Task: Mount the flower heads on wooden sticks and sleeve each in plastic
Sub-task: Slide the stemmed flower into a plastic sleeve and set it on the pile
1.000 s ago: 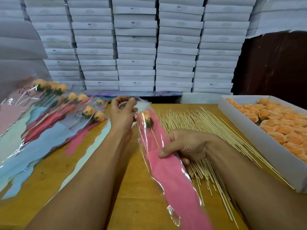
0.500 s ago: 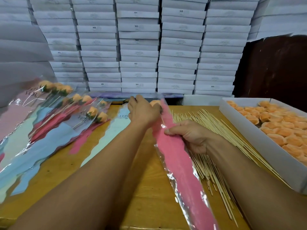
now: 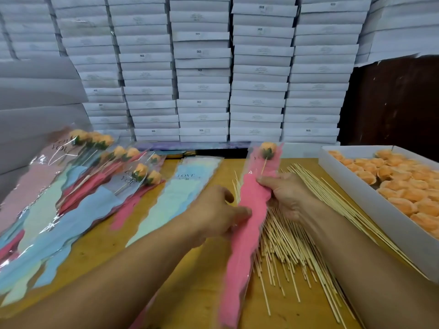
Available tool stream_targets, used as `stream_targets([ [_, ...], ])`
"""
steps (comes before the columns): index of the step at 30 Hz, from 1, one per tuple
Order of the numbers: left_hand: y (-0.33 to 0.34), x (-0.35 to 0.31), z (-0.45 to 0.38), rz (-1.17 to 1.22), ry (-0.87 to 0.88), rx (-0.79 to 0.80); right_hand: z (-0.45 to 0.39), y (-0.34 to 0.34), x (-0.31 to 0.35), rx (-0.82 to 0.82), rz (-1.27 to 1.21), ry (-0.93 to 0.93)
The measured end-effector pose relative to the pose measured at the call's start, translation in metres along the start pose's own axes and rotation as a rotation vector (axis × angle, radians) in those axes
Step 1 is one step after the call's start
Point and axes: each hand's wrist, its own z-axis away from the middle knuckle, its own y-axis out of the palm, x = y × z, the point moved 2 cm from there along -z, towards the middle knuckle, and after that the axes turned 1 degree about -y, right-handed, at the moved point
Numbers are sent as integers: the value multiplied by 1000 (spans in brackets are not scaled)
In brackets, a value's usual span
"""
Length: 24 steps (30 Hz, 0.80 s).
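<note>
- We had the pink sleeve (image 3: 247, 224) pinched in both hands over the wooden table (image 3: 190, 286), its narrow end pointing back toward us.
- Left hand (image 3: 213, 214): fingers and thumb curled onto the sleeve's left edge about halfway down.
- Right hand (image 3: 287, 195): fingers wrapped around the sleeve a bit higher up, thumb across the front.
- The orange flower head (image 3: 268, 147) sat inside near the sleeve's far, wide end, with its stick (image 3: 264, 166) running down toward our right hand.
- The loose sticks (image 3: 292, 238) lay in a heap right under and beside the sleeve.
- Right of that, the white tray (image 3: 370, 200) held more orange flower heads (image 3: 408, 184).
- On the left, the finished sleeved flowers (image 3: 99, 172) were piled up; a couple read "LOVE YOU".
- An empty blue sleeve (image 3: 175, 198) beside them read "LOVE" plus a line too small to make out.
- The stacked white boxes (image 3: 202, 79) behind had "SGS" printed on several; other print was too blurry.
</note>
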Motion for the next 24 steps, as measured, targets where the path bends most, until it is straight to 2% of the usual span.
stream_targets([
  [3, 5, 12, 7, 244, -22, -21, -2, 0, -2, -1, -35, 0],
  [6, 8, 16, 11, 524, -95, 23, -4, 0, -3, 14, -46, -13],
  [10, 7, 18, 13, 665, -88, 60, -3, 2, -2, 44, -78, -23],
  [16, -29, 28, 11, 521, 77, -150, 2, 1, 3, 140, -109, -4],
  [24, -152, 66, 23, 3, 277, -601, 3, -3, 3, 167, -2, 1],
])
